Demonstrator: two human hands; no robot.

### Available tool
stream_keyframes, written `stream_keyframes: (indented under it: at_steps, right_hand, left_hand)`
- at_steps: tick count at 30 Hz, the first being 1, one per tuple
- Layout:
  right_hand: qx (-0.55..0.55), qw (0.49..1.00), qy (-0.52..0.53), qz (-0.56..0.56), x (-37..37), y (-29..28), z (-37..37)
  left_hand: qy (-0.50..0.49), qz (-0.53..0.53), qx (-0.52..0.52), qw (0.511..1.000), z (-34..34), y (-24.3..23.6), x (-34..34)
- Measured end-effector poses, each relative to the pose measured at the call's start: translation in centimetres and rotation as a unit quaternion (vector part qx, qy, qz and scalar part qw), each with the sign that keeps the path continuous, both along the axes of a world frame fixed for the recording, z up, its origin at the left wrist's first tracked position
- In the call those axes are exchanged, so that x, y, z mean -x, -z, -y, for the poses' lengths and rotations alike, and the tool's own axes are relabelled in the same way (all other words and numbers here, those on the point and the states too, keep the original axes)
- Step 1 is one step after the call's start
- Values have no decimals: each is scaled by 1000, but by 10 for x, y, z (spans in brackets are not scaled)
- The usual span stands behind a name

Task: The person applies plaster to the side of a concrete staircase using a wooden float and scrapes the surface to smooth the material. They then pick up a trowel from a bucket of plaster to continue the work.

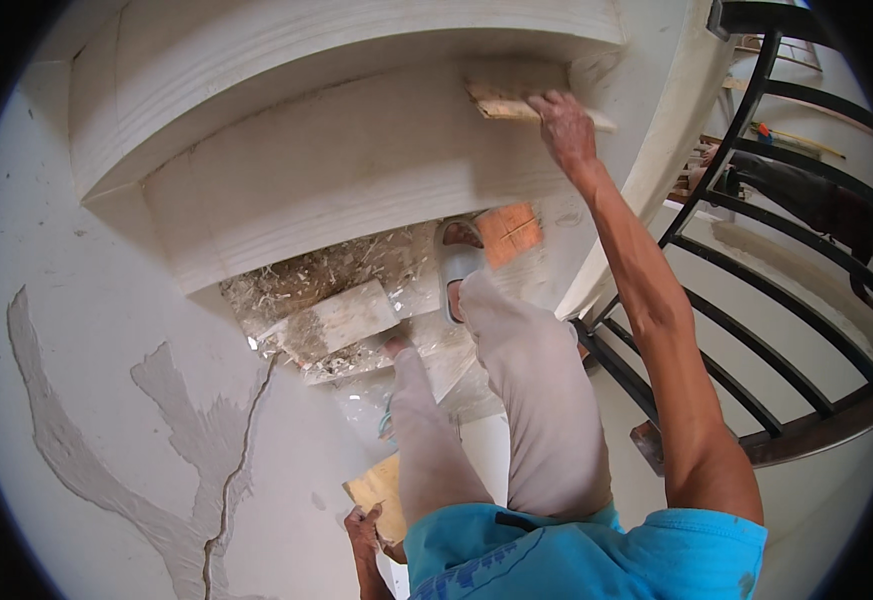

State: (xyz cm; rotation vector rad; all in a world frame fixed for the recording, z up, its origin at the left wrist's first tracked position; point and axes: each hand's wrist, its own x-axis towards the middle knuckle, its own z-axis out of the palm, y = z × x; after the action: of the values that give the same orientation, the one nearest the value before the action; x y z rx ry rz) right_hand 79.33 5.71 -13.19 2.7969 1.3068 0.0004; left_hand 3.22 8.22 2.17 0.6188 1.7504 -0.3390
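High up, my right hand [566, 130] grips a pale, worn flat wooden piece [496, 100] against the curved white step [346, 150], near its right end. Low at the left, beside my leg, my left hand [363, 530] is closed on the edge of a yellowish board [379, 490]. Below the step lie a dusty pale block [336, 320], scattered debris [286, 270] and an orange block [511, 235] beside my sandalled foot [453, 295].
A black metal railing [756, 280] runs down the right side, with a dark-clothed person [796, 185] seen beyond its bars. The white wall [86, 350] at the left has a crack and grey patches. My legs stand on the dusty stairs.
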Motion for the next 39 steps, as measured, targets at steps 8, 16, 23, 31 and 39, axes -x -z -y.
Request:
stream_keyframes:
  at_steps: [8, 16, 23, 31, 39]
  right_hand:
    - [-37, 997, 71, 5, 36, -36, -12]
    - [52, 992, 113, -34, 69, -7, 12]
    - [6, 977, 127, -171, 174, -35, 102]
    - [-86, 973, 209, -54, 120, -28, 78]
    - [-69, 965, 247, 54, 149, 42, 100]
  left_hand:
    - [-1, -1, 10, 1000, 2, -3, -2]
    - [8, 39, 10, 999, -13, 1, 2]
    - [14, 35, 9, 999, -14, -5, -3]
    - [48, 37, -28, 998, -34, -16, 0]
    - [59, 0, -66, 996, -31, -18, 30]
